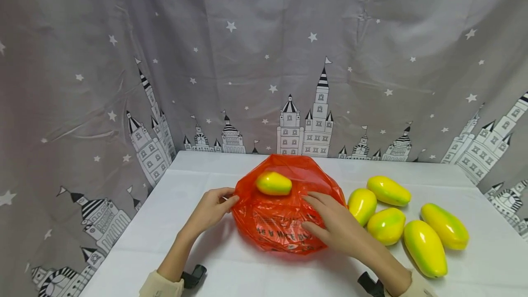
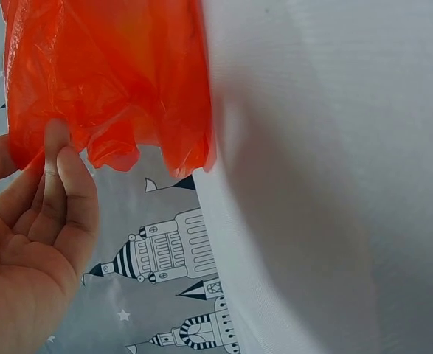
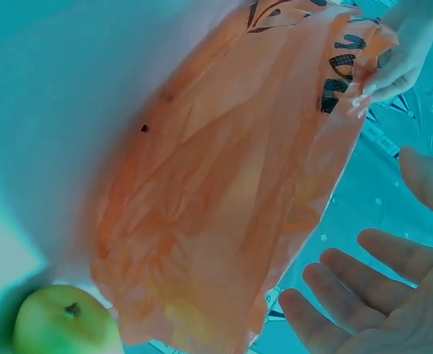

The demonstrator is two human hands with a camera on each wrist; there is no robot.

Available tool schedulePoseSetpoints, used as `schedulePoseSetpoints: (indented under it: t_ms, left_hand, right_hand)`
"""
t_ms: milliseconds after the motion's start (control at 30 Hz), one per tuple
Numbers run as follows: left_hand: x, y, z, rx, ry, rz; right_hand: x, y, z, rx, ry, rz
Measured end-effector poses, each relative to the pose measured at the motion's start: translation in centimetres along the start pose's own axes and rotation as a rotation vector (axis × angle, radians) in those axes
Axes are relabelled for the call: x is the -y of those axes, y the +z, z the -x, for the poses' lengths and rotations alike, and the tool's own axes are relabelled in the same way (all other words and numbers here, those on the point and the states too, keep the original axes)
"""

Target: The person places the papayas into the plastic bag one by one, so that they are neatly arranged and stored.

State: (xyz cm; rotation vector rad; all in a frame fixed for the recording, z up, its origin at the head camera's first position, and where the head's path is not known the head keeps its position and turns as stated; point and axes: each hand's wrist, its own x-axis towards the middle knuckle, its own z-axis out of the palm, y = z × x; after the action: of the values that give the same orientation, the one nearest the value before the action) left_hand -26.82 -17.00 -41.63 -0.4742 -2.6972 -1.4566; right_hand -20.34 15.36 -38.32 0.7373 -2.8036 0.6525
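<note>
- head view: we see a red plastic bag point(image 1: 264, 219) at mid-table on a white cloth point(image 1: 247, 281), its mouth spread wide; one yellow-green mango point(image 1: 274, 183) appears to lie inside, near the far wall, where the slack film seems to cradle it
- the left hand point(image 1: 211, 210) pinches the bag's edge between thumb and fingers; we judge this thin film would sag inward without that grip, so the pinch probably props the near-left rim
- the right hand point(image 1: 336, 223) has its fingers spread apart and grips nothing; it hovers at the bag's right side, perhaps because the loose mangoes point(image 1: 425, 248) lie on that side; we count five, grouped within easy reach, one just beside the bag
- we cannot tell whether the right fingertips graze the film; the right wrist view shows them just beside it
- the bag hides its own floor; yellow patches glow through the film, yet we cannot count what lies beneath; part of its black lettering is crumpled and covered by the right hand
- the right wrist view is tinted blue-green and cuts off a mango at its lower edge; both sleeves point(image 1: 162, 285) leave the head view at the bottom
</note>
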Motion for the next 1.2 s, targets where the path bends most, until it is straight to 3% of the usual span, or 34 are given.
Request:
schedulePoseSetpoints:
  t_ms: [567,1200]
  left_hand:
    - [0.1,0.0,0.1,0.001,0.006,-0.001]
    - [0.1,-0.2,-0.1,0.01,-0.004,-0.001]
  right_hand:
    - [-2.2,-1.5,3.0,-0.098,0.035,-0.015]
    - [-5.5,-1.8,7.1,-0.219,0.09,0.009]
